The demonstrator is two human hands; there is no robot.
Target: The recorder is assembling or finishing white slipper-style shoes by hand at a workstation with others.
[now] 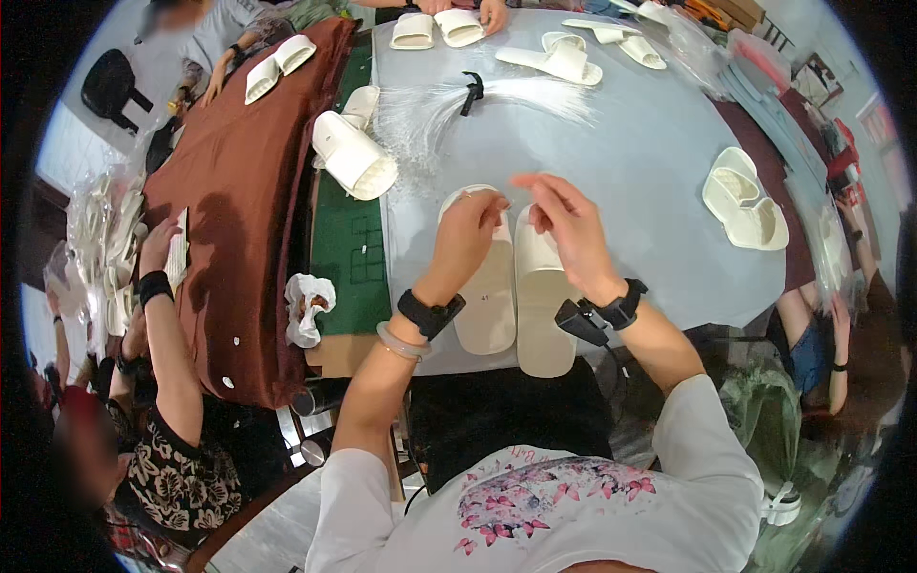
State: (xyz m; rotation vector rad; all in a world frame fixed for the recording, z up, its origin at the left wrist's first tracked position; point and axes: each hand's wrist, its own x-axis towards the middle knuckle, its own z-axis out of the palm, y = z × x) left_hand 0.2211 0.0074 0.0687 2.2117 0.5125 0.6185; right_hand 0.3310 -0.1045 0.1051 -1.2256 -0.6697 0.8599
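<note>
Two cream slide slippers lie side by side before me, toes away: the left slipper (485,310) and the right slipper (546,329). My left hand (468,234) is over the left slipper's strap with its fingers curled together; whatever they may hold is too small to make out. Above the right slipper's strap (538,250) is my right hand (573,229), its fingers apart and one stretched leftward, slightly blurred. No object shows in it. Beyond both hands lies a bundle of thin clear plastic strands (525,94), bound with a black tie (471,94).
More cream slippers (353,156) lie at the far left of the grey table (659,191), and a pair (745,201) at the right. A crumpled white wrapper (310,310) sits on the green mat (339,229). Co-workers' hands (160,244) are at the brown-covered table (234,210) and far edge.
</note>
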